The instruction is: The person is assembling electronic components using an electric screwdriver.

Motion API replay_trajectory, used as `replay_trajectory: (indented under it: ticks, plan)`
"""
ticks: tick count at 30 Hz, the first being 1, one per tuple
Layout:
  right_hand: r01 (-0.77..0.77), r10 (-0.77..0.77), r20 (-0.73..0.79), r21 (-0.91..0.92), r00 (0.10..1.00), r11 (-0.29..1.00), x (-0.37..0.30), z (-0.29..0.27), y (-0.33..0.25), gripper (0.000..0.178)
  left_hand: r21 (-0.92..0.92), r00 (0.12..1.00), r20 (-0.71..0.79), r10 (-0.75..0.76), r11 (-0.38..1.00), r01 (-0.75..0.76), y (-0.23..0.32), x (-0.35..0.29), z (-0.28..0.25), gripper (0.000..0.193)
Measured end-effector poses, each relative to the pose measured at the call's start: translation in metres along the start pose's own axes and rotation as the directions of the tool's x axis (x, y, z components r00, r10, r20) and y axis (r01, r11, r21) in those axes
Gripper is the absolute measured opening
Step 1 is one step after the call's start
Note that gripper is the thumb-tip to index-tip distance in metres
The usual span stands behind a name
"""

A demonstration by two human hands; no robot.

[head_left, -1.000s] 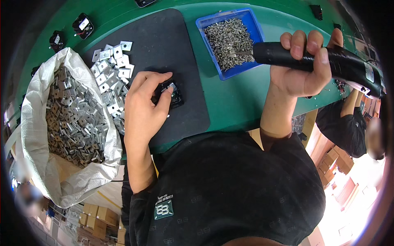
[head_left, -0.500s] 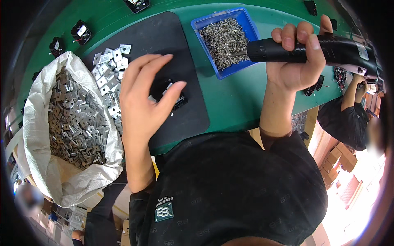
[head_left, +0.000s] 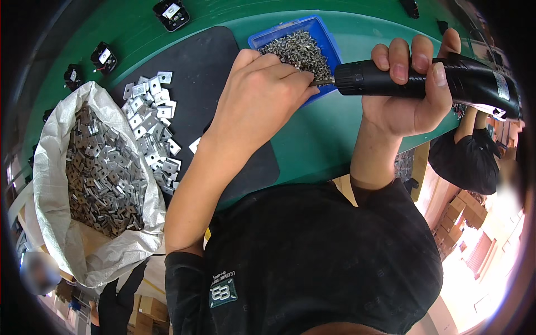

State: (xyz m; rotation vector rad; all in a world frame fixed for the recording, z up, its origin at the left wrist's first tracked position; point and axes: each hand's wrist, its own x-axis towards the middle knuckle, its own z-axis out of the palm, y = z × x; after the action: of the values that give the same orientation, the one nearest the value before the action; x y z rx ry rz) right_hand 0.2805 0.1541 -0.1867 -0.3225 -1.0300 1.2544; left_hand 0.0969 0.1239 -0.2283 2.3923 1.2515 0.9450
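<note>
My right hand is wrapped round a black electric screwdriver, held level above the table with its bit toward the left. At the bit's end, the fingers of my left hand are pinched together; what sits between them is too small to make out. Just behind and below these fingers stands a blue tray filled with loose screws. The small black part on the dark mat is hidden under my left hand and forearm. A metal plate shows beside that forearm.
Square metal plates with holes lie piled on the mat's left side. Left of them is a white sack full of similar pieces. Black housings stand along the far green surface. Another person is at the right.
My left hand has moved from over the black part on the mat, right and away from me, to the screwdriver's bit, its fingers closing. The right hand keeps hold of the screwdriver, barely shifted.
</note>
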Motion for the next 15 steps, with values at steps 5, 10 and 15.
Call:
replay_trajectory:
  ticks: [5,10,15]
  plan:
    - [0.023,-0.023,0.025,0.002,0.999,1.000,0.0011,-0.0022,-0.0085,0.046,-0.056,0.997,-0.077,0.016,0.998,-0.021,-0.0009,0.0003,0.0044,0.016]
    - [0.016,-0.018,0.062,0.036,0.998,0.999,0.0002,-0.0003,-0.0105,0.047,-0.071,1.000,-0.023,-0.007,0.997,0.005,0.0001,0.0024,-0.0026,0.018]
    - [0.017,-0.020,0.084,0.036,0.996,0.999,-0.0010,0.0011,-0.0103,0.047,-0.071,0.999,-0.045,0.003,0.997,-0.006,0.0002,0.0027,0.0015,0.017]
